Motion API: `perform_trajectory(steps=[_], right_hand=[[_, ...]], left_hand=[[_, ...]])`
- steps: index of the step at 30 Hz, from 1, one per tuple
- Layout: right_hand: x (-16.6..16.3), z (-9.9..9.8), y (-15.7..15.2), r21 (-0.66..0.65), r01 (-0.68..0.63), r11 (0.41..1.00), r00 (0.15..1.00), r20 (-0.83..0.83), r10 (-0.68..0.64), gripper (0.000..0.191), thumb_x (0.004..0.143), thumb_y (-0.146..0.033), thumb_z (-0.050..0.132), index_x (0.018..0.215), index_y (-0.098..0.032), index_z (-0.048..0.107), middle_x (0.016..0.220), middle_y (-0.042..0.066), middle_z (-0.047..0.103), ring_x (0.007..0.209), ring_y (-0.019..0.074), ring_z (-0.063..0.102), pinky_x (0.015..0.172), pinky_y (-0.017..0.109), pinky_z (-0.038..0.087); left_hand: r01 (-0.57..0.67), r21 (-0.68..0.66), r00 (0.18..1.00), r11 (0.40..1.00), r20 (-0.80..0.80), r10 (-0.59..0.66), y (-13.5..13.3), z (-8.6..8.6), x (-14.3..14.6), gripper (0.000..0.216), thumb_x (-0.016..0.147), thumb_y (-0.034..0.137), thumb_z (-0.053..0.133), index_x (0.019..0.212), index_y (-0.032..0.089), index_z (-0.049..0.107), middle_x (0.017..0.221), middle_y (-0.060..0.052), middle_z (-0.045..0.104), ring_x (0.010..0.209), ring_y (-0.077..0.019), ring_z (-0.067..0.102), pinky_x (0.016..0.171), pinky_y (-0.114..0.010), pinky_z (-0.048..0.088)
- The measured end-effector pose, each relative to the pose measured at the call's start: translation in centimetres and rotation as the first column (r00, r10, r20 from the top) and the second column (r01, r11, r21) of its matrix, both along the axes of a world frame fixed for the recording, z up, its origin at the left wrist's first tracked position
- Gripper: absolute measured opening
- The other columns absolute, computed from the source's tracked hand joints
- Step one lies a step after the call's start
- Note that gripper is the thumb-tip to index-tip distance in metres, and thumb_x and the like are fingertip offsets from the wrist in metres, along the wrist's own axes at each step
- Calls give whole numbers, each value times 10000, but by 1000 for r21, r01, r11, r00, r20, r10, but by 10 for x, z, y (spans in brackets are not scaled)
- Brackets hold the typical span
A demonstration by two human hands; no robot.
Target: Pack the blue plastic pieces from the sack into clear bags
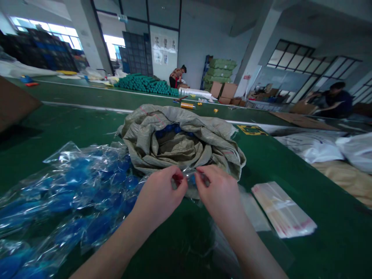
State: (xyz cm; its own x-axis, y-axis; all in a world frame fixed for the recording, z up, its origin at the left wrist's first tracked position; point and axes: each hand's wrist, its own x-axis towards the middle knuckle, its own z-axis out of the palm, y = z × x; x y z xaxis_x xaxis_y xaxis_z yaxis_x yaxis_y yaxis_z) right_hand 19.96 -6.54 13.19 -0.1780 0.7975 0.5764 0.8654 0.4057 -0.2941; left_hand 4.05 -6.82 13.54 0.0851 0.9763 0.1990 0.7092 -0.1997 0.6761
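Between my fingertips I pinch a clear plastic bag (189,171), with a bit of blue showing below its edge. My left hand (164,190) grips one side of it and my right hand (217,188) the other, both closed. Just beyond them stands a grey-green woven sack (139,135), its mouth folded back and round blue items (173,130) inside. To the left lies a heap of clear bags with flat blue items (78,174) in them. On the right rests a stack of flat clear bags (281,209), partly beside loose clear film (252,209).
The green table (72,124) stretches away to a pile of teal rods (145,84). An orange tape roll (187,105) lies beyond the sack. White sacks (314,145) line the right edge. Two people (176,77) work farther off. Cardboard (14,102) juts in at left.
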Motion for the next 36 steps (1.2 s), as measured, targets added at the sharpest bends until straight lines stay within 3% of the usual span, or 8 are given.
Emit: perform_trajectory(steps=[10,15,18,24,27,30,32,36], right_hand=[[3,23,-30,19,-137,990,983,-118,138,138,858,-168,581,893,-266,671,796,47,675,687,195,639,569,313,487],[22,27,-3,-243,-330,912,937,-201,286,116,849,-300,645,940,-271,710,836,5,715,726,166,662,636,279,508],[47,2,38,-423,-395,816,909,-309,280,300,938,-432,493,971,-230,713,822,11,727,693,152,662,612,260,495],[63,-84,73,-480,-42,876,974,176,143,215,800,-343,720,886,-147,715,888,103,731,822,210,667,743,296,474],[58,-105,64,-455,2,890,976,193,96,262,790,-250,712,1010,-110,683,972,131,719,907,208,661,821,299,469],[58,-98,49,-430,37,902,998,-27,-54,267,782,-264,691,1008,-124,667,926,101,719,851,194,660,810,310,483],[59,-84,33,-385,46,922,931,-318,-179,287,792,-348,672,995,-146,655,907,84,717,813,192,661,778,319,502],[53,-60,-8,-253,-164,954,726,-685,-57,313,822,-394,619,1051,-181,607,938,72,704,781,180,658,711,306,524]], left_hand=[[-3,31,999,1000,-34,4,-17,16,-11,199,806,412,529,701,258,600,628,-6,646,505,-159,528,490,-279,408],[-29,12,988,1000,-154,30,-5,8,-13,113,788,343,569,749,241,598,698,-10,675,604,-175,594,565,-279,429],[-40,9,969,999,-243,41,10,-8,-10,55,784,270,572,785,222,599,736,-13,681,677,-188,631,628,-286,444],[-29,-9,960,1000,-278,25,24,-31,1,104,823,290,556,824,212,625,771,-42,696,710,-198,648,671,-295,465],[-24,1,957,1000,-290,23,25,-37,7,125,829,299,550,832,208,635,784,-51,700,710,-204,645,669,-303,463],[-17,3,959,1000,-284,17,24,-42,12,143,836,315,548,847,207,642,804,-55,705,718,-208,648,671,-304,462],[-18,2,961,1000,-277,18,23,-45,15,151,838,326,552,853,207,643,808,-57,706,718,-207,648,673,-303,460],[-23,-3,965,1000,-262,21,21,-48,19,190,848,374,548,843,206,637,781,-56,699,705,-203,639,659,-298,447]])
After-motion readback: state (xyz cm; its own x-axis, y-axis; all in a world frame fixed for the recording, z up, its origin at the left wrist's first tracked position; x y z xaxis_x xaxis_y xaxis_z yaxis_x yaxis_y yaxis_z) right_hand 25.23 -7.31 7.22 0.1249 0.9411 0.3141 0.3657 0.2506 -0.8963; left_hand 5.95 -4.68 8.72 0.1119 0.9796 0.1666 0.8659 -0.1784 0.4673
